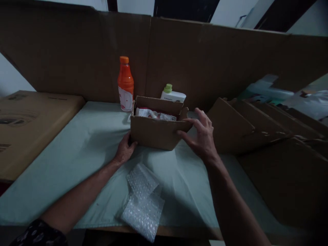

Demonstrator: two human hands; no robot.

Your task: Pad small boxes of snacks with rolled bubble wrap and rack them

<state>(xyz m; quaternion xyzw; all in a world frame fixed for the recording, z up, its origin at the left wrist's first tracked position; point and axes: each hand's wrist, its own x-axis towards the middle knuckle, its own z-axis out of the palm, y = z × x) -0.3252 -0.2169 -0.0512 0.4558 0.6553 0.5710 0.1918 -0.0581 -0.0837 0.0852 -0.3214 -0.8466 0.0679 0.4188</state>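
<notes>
My small brown cardboard box (156,131) sits upright on the pale cloth in front of me, flaps open, a crinkled white-and-red wrapped packet (155,115) lying inside near its back wall.
</notes>
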